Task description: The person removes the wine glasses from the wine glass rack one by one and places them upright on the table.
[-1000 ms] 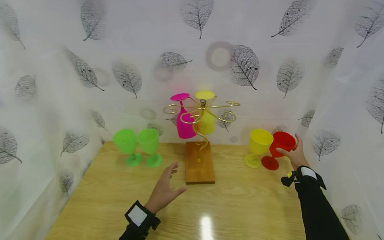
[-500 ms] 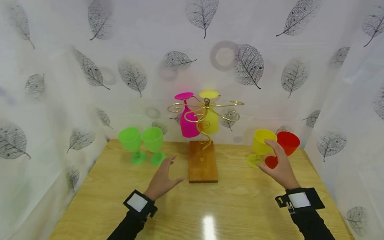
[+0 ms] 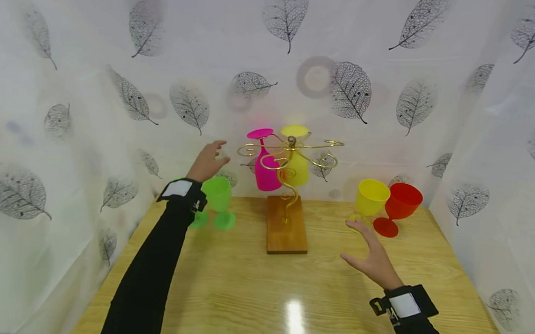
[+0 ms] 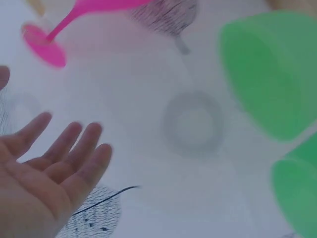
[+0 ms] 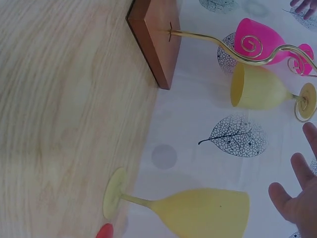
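Note:
My left hand (image 3: 208, 162) is raised above the green goblets (image 3: 218, 194) at the left back, fingers apart and holding nothing; its wrist hides part of one goblet. My right hand (image 3: 375, 255) hovers in front of the upright yellow goblet (image 3: 372, 196), thumb and fingers spread with nothing between them. Beside that goblet stands a red goblet (image 3: 404, 201). On the gold wire rack (image 3: 292, 147) a pink goblet (image 3: 267, 175) and another yellow goblet (image 3: 299, 170) hang upside down by their feet.
The rack's wooden base (image 3: 286, 233) stands at the back middle of the wood-grain table (image 3: 240, 289). A white curtain (image 3: 189, 27) with leaf prints closes off the back and both sides.
My right hand has let go of the red goblet and drawn back toward me and to the left. My left hand has risen forward and left over the green goblets.

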`<action>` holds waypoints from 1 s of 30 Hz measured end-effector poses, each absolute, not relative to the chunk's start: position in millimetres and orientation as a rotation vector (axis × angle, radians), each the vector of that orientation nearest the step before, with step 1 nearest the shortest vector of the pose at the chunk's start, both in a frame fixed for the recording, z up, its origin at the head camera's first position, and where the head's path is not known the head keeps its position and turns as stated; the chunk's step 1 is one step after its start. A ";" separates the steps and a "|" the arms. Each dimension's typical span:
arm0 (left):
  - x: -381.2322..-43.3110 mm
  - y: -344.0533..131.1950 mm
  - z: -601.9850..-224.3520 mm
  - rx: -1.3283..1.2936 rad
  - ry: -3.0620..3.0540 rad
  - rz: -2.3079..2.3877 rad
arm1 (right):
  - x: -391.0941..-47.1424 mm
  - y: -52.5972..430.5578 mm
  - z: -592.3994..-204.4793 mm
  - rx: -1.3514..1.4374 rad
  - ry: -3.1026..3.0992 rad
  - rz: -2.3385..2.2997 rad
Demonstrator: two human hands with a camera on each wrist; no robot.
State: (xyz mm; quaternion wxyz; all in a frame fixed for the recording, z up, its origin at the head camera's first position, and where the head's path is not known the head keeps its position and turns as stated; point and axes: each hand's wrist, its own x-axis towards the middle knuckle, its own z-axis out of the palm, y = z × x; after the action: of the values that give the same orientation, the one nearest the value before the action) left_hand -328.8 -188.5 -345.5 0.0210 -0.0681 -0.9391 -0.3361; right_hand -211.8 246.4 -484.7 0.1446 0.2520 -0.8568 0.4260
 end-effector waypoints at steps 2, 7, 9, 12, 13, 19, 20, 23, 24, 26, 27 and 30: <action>-346.6 -186.6 -326.6 -0.206 -2.968 -1.051 | -207.4 249.1 -486.7 0.703 -2.479 1.223; -424.7 -186.8 -329.7 -0.257 -3.105 -0.985 | -196.7 255.5 -491.7 0.642 -2.487 1.274; -470.3 -191.7 -352.2 -0.263 -3.133 -0.909 | -192.1 256.4 -494.1 0.631 -2.491 1.298; -511.9 -187.6 -367.7 -0.205 -3.193 -0.794 | -185.3 254.9 -497.5 0.626 -2.497 1.329; -513.2 -182.2 -363.9 -0.189 -3.215 -0.775 | -183.4 254.3 -499.0 0.622 -2.502 1.326; -443.9 -135.7 -300.6 -0.154 -3.284 -0.624 | -175.6 255.8 -502.4 0.592 -2.517 1.335; -435.5 -131.4 -294.0 -0.145 -3.293 -0.613 | -175.1 256.8 -502.1 0.592 -2.515 1.345; -439.9 -132.0 -297.6 -0.160 -3.293 -0.598 | -174.5 260.1 -502.8 0.577 -2.512 1.338; -441.5 -132.1 -299.2 -0.165 -3.293 -0.597 | -174.6 261.1 -503.0 0.576 -2.509 1.333; -444.3 -131.6 -301.8 -0.161 -3.294 -0.603 | -175.2 262.6 -503.8 0.577 -2.500 1.332; -445.1 -131.1 -302.6 -0.160 -3.294 -0.600 | -175.6 263.1 -504.3 0.578 -2.493 1.341; -443.5 -127.9 -301.4 -0.151 -3.313 -0.605 | -176.3 264.0 -506.8 0.578 -2.491 1.363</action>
State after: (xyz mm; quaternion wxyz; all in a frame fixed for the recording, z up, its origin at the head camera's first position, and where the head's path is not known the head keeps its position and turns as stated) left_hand -443.5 -127.9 -301.4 -0.1146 -0.0446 -0.9763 -0.1781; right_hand -176.3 264.0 -506.8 0.1215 0.1981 -0.8533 0.4668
